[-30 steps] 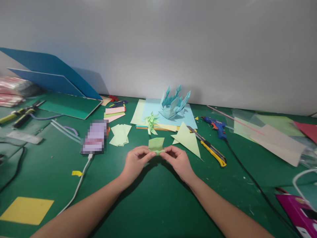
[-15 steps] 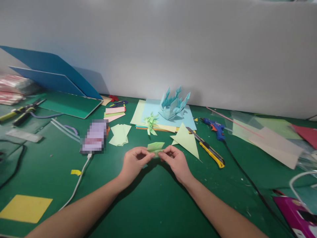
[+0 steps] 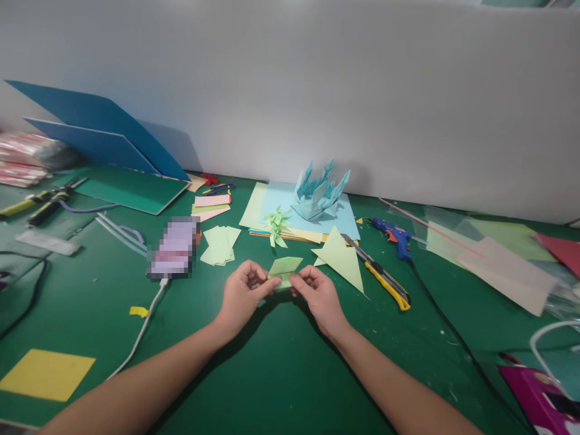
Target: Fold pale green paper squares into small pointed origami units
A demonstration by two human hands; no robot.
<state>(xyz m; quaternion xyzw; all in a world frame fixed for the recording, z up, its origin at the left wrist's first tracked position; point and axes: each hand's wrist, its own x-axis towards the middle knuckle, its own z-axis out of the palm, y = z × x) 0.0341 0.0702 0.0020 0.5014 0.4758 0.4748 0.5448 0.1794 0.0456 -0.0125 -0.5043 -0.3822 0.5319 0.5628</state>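
A small light-green piece of paper [image 3: 286,266] with a crease across it is held up between my two hands. My left hand [image 3: 243,295] pinches its left lower side between thumb and fingers. On the opposite side, my right hand [image 3: 319,296] grips it the same way, thumb on the near face. Just beyond stands a green folded-paper plant [image 3: 276,225]. A pile of light-green paper slips [image 3: 220,245] lies to the left, and larger pale-green triangular paper [image 3: 339,260] is right of my right hand.
Behind, a blue folded-paper piece [image 3: 317,199] sits on stacked sheets. A yellow utility knife [image 3: 387,285] and blue glue gun [image 3: 393,234] with a trailing cord lie right. A phone [image 3: 174,248] on a white cable, pliers [image 3: 57,202] and yellow paper [image 3: 48,374] are left.
The fingers of my left hand have shifted slightly, and a bit more of the paper's lower part shows between my thumbs. Both hands keep hold of it. The view has moved slightly.
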